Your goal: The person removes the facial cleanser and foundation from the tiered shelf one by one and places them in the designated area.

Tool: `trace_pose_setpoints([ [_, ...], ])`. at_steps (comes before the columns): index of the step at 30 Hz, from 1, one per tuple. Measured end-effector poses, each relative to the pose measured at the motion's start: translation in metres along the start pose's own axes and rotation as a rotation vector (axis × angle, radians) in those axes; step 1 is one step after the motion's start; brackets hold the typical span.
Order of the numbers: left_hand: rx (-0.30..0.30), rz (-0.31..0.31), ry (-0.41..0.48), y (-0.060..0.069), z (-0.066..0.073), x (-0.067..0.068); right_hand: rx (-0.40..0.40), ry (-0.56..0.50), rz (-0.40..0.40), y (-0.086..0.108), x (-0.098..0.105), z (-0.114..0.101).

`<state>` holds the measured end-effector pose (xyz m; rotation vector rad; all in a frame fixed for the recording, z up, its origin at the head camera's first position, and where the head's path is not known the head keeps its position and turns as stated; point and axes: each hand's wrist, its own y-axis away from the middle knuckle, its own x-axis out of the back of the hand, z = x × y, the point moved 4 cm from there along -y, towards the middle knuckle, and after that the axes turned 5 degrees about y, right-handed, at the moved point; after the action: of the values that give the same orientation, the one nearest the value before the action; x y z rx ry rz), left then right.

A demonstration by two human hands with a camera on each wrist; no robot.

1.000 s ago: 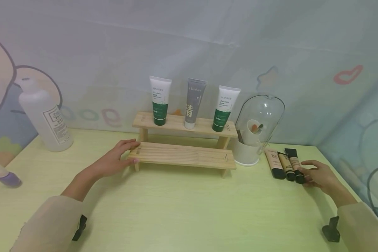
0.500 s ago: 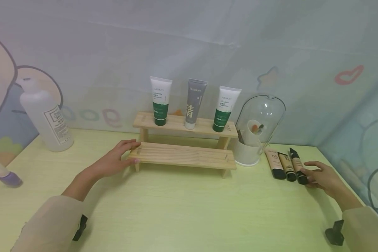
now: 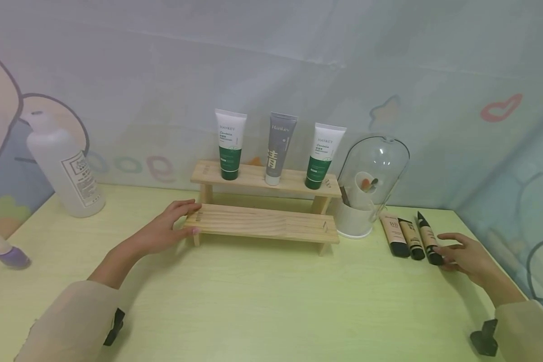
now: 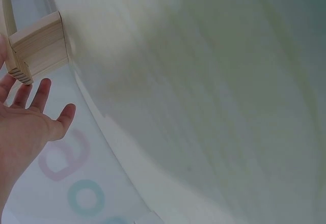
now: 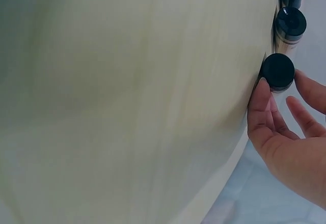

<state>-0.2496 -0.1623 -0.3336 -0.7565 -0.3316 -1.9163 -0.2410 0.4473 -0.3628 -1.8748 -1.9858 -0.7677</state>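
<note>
At the right of the head view, a slim beige cosmetic tube (image 3: pixel 427 236) with a black cap (image 5: pixel 278 71) and a black tail end is lying on the pale tabletop (image 3: pixel 271 301), its cap pointing down the frame. The right hand (image 3: pixel 468 256) is pinching it by the cap; in the right wrist view, thumb and forefinger are closing on opposite sides of the cap, while the other fingers are curving loosely behind. Whether the tube is resting fully on the table is hard to tell. Just to its left, a gold-toned tube (image 3: pixel 412 239) and a BB cream tube (image 3: pixel 394 234) are lying alongside.

Near the middle of the head view, the left hand (image 3: pixel 165 231) is spanning the left end of the two-tier wooden rack's lower shelf (image 3: pixel 262 221), thumb at the front corner and fingertips at the back one, fingers spread and fairly straight.

The slim tube is probably light, with a soft body that would be giving under a squeeze. The stiff cap is likely offering the surest hold, though its glossy side may be somewhat slippery, so a light, even pinch should be serving best.
</note>
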Motion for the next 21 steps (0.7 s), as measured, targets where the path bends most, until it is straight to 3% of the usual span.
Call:
trace_pose_setpoints([
  [21, -0.009, -0.003, -0.012, -0.0004, -0.0003, 0.0011, 0.020, -0.014, -0.013, -0.0035, -0.0080, -0.0097],
])
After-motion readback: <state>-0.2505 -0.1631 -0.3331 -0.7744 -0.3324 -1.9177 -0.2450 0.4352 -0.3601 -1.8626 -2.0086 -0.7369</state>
